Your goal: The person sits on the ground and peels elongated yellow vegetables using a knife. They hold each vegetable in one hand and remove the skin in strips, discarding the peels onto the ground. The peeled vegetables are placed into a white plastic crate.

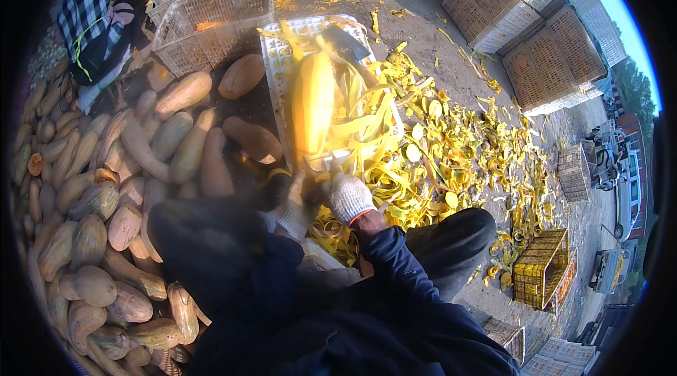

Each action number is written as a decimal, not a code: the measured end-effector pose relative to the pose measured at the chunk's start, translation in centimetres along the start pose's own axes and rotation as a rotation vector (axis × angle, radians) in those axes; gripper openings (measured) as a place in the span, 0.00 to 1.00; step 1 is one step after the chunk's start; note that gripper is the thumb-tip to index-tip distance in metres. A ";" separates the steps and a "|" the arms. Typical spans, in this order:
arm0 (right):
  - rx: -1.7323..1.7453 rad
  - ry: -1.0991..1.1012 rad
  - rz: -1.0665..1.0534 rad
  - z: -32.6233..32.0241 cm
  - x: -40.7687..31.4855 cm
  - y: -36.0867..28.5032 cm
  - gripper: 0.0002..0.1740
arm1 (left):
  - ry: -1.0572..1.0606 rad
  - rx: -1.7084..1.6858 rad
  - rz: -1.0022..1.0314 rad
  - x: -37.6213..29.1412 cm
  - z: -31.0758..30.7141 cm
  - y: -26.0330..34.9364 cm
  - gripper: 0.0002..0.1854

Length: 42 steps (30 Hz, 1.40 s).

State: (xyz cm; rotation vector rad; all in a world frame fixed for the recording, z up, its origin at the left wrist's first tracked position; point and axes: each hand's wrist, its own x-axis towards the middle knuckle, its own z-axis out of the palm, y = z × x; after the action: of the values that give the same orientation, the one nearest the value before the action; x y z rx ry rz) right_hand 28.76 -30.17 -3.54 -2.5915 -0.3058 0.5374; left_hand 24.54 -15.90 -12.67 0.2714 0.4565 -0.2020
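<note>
A mostly peeled yellow squash [314, 106] lies lengthwise on an upturned white plastic crate [276, 72], its near end toward me. At that near end is a metal peeling blade [320, 162], spanning the gap between my two hands. My left hand [294, 209], in a knit glove, closes around the tool's left side; glare and blur hide its fingertips. On the other side my right hand [349, 197], in a white knit glove, grips the right side. Long yellow peel strips [365, 124] drape over the crate. A broad dark knife blade [345, 42] rests at the crate's far end.
Unpeeled squashes [90, 238] are heaped on my left. Peelings [449, 159] cover the ground to the right. A large plastic crate [211, 32] stands ahead left, near another person's plaid sleeve [87, 5]. Crate stacks [502, 0] rise far right; a yellow crate [539, 270] sits nearer.
</note>
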 end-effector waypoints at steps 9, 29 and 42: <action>0.082 0.020 -0.125 -4.6 -4.3 1.2 0.29 | -0.020 0.109 -0.032 -0.2 -1.6 0.7 0.27; -0.004 0.134 0.004 0.6 0.3 -1.0 0.33 | -0.064 0.588 0.261 0.1 -3.2 -0.9 0.24; 0.000 0.203 -0.153 -10.3 6.1 0.0 0.26 | -0.085 -0.181 -0.100 -1.1 -2.2 0.5 0.38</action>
State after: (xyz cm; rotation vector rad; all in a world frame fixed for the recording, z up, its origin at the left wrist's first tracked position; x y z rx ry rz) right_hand 38.58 -32.48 2.86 -2.5690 -0.4305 0.2182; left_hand 22.80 -14.58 -13.95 0.0622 0.4016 -0.2669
